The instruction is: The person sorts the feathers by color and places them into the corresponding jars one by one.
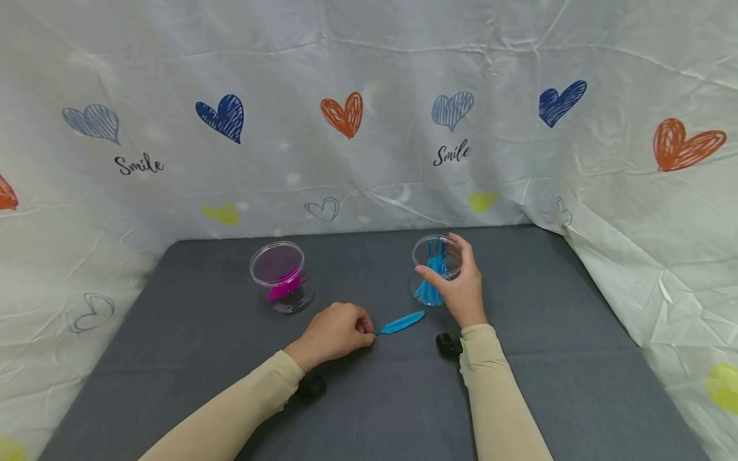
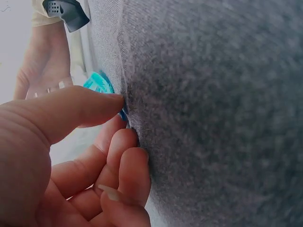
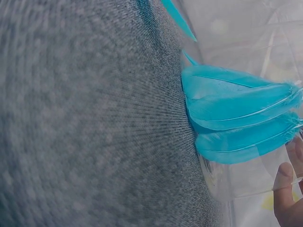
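Note:
My left hand (image 1: 340, 326) is low over the table, its thumb and fingertips pinching the thin quill end of a blue feather (image 1: 403, 322). The vane points away to the right, toward a clear round jar (image 1: 416, 257). Around the upper part of that jar my right hand (image 1: 466, 291) is curled, thumb in front and fingers behind. Several blue feathers (image 3: 236, 111) stand inside it, quills up and broad tips at the bottom. In the left wrist view the thumb hides part of the pinched feather (image 2: 98, 82).
A second clear jar (image 1: 266, 264) holding bright pink feathers (image 1: 285, 286) stands to the left, beyond my left hand. Dark grey cloth (image 1: 369, 403) covers the table. Behind it hangs a white sheet (image 1: 392, 64) printed with hearts. Each wrist wears a small black camera (image 1: 446, 346).

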Motion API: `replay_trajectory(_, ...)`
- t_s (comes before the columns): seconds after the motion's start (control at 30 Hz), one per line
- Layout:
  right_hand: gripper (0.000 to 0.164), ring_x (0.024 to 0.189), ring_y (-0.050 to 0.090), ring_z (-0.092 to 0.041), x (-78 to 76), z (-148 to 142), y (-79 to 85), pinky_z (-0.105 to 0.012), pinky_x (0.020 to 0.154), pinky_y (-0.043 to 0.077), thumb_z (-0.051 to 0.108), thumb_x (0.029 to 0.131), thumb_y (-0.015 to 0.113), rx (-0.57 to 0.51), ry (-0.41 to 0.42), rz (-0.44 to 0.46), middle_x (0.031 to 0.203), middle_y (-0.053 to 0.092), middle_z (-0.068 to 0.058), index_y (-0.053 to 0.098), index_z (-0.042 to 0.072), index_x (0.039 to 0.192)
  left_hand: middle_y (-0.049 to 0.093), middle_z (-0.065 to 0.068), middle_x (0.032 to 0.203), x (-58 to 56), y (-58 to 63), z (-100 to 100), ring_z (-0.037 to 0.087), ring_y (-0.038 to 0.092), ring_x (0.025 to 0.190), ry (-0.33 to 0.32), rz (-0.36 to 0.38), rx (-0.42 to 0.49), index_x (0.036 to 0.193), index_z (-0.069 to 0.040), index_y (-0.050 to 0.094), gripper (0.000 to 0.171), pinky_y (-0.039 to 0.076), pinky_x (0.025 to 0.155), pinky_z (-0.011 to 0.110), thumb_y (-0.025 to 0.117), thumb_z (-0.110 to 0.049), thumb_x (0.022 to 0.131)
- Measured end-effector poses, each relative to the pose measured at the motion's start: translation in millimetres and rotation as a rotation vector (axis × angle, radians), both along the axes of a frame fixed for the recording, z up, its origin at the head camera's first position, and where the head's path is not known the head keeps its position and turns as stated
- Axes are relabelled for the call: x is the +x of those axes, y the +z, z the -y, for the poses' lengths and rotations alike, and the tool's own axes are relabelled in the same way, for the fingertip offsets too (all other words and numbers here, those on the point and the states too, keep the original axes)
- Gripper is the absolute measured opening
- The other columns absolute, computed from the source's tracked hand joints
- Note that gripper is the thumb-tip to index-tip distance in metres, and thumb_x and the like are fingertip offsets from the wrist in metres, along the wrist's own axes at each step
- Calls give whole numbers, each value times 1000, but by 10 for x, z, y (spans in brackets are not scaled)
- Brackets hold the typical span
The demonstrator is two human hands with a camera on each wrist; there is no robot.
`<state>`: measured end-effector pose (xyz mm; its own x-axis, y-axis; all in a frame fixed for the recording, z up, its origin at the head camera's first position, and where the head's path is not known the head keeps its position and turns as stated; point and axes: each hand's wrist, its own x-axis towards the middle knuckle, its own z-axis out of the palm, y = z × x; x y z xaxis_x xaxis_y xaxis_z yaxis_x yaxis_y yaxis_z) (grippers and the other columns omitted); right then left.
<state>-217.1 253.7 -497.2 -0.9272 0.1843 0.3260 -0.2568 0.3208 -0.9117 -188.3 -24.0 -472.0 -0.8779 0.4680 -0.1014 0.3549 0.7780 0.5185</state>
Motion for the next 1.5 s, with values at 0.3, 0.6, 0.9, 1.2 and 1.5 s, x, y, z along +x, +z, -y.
replay_trajectory(0.3,90,151,50,-23,-1,-4,-4,-56,125,39,40,90,90,-3,-3,8,162,53,0,38,36,164,64,-13,65,-42,-52,37,8,57,60,-17,7,36,80,-25,77,13,47,56,28,83,-20,90)
replay_trajectory(0.6,92,152,50,-28,-4,1,8,-58,125,38,41,90,90,-7,0,0,161,53,-2,39,28,165,67,-14,69,-76,-14,101,9,60,61,-29,12,64,76,-27,75,13,50,57,30,85,-21,83)
replay_trajectory(0.9,90,152,49,-25,-2,3,12,-56,126,37,42,90,89,0,-3,5,162,53,-1,38,35,164,67,-15,69,-195,180,190,7,58,57,-50,-92,110,79,-27,75,11,49,56,28,81,-20,84)
replay_trajectory(1.2,90,153,49,-25,3,10,22,-59,125,38,40,91,89,2,-5,12,163,53,-2,39,32,165,72,-10,79,-353,648,229,12,65,69,-49,-141,224,87,-24,74,6,56,66,31,79,-21,88)
replay_trajectory(1.5,91,154,48,-32,8,27,28,-62,124,37,37,90,90,-13,7,1,164,52,-4,38,31,165,72,-6,83,-569,1137,-5,13,66,74,-76,-210,197,93,-18,75,2,56,72,35,75,-19,91)
